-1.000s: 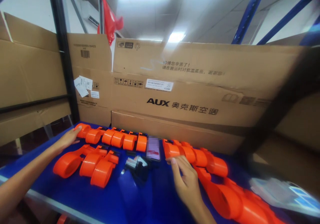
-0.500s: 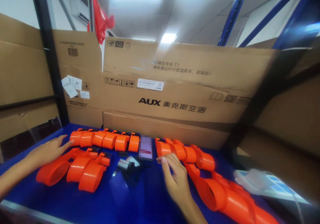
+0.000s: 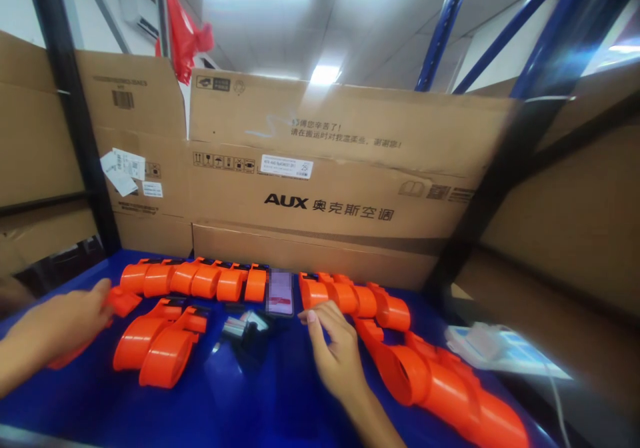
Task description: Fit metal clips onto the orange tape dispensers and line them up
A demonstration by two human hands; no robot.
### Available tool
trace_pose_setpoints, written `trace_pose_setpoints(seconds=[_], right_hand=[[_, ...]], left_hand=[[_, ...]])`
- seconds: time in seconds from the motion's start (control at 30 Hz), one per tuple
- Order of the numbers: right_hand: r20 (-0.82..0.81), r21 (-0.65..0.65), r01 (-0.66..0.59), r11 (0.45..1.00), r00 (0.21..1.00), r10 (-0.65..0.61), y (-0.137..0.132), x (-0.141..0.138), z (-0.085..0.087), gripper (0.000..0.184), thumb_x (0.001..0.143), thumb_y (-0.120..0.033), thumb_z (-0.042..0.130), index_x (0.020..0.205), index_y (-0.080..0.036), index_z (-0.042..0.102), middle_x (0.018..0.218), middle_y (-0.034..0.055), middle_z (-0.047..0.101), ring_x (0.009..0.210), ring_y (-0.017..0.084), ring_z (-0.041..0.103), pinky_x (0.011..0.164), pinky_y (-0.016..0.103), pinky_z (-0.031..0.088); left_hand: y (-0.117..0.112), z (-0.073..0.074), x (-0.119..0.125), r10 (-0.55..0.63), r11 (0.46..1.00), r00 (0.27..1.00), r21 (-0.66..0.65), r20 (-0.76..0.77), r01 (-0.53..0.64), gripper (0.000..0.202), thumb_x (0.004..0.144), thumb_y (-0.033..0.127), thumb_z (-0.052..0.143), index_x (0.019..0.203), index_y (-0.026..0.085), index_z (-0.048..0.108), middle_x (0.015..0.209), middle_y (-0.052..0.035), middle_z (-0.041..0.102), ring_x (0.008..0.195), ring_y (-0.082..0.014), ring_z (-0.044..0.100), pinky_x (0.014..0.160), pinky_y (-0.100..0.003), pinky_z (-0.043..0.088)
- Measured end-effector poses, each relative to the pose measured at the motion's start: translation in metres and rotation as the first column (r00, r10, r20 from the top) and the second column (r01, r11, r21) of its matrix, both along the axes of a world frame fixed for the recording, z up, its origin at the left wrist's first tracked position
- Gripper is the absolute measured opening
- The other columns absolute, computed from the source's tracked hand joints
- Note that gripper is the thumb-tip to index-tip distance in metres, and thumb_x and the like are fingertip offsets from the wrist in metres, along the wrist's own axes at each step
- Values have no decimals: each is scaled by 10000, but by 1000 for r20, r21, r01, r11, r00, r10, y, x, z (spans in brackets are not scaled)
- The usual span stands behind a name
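My left hand (image 3: 70, 323) is closed round an orange plastic tape dispenser (image 3: 119, 301) at the left of the blue table (image 3: 235, 395), lifting it off the surface. Beside it lie two more orange dispensers (image 3: 155, 348). A row of several orange dispensers (image 3: 200, 280) stands along the back. My right hand (image 3: 333, 348) rests on the table with its fingers curled, fingertips touching the left end of another row of orange dispensers (image 3: 350, 298). Between my hands lie a black and metal part (image 3: 247, 331) and a phone (image 3: 280, 293).
Large cardboard boxes (image 3: 325, 188) wall off the back and sides. Black rack posts (image 3: 65, 121) stand at left and right. More orange dispensers (image 3: 440, 388) trail to the front right. A white and blue packet (image 3: 500, 348) lies at the right edge.
My left hand has drawn back from the rear row and taken hold of the leftmost front dispenser, pulling it left. My right hand has stayed by the right row. The view has shifted right.
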State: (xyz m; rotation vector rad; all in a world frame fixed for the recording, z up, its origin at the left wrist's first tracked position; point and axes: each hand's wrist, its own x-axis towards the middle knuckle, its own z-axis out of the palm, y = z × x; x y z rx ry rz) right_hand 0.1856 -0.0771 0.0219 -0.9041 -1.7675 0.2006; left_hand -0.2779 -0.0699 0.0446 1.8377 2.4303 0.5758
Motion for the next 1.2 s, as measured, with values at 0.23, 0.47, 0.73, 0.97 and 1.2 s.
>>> trace_pose_setpoints(seconds=[0.23, 0.47, 0.73, 0.97, 1.2], right_hand=[[-26, -30, 5, 1000, 1000, -6, 0, 0, -1, 260, 988, -292, 502, 839, -201, 694, 798, 52, 675, 788, 210, 634, 748, 340, 498], [-164, -225, -148, 963, 980, 112, 4, -5, -9, 329, 974, -373, 531, 1242, -201, 615, 865, 39, 715, 805, 197, 672, 776, 316, 520], [-444, -331, -216, 919, 895, 50, 15, -6, -13, 389, 958, -491, 527, 1114, -161, 664, 674, 22, 656, 592, 157, 563, 565, 263, 453], [-524, -396, -199, 896, 851, -42, 20, 0, -11, 407, 927, -540, 552, 778, -170, 637, 531, -21, 565, 462, 106, 440, 445, 222, 345], [-551, -424, -275, 863, 834, -5, 22, -3, -14, 394, 915, -551, 572, 842, -168, 632, 579, -18, 583, 457, 99, 461, 443, 216, 379]], left_hand=[[-1, 68, 49, -88, 989, 953, 87, -291, 118, 412, 933, 557, 341, 1088, 224, 527, 921, -8, 696, 837, -251, 663, 747, -285, 408], [-9, 37, 186, -621, 737, 782, 379, 53, 560, 261, 929, 454, 483, 1073, 251, 560, 981, -50, 717, 898, -282, 686, 810, -377, 481], [-7, -10, 267, -724, 690, 580, 424, 374, 587, 539, 865, 354, 610, 1382, 269, 488, 1090, -76, 715, 966, -280, 678, 853, -400, 500], [32, -21, 280, -610, 660, 126, 413, 783, 627, 373, 858, 465, 640, 1088, 185, 727, 982, -83, 724, 898, -251, 641, 791, -335, 471], [42, -23, 296, -539, 596, -103, 465, 836, 654, 276, 826, 433, 693, 809, 159, 719, 765, -44, 686, 692, -169, 599, 657, -266, 431]])
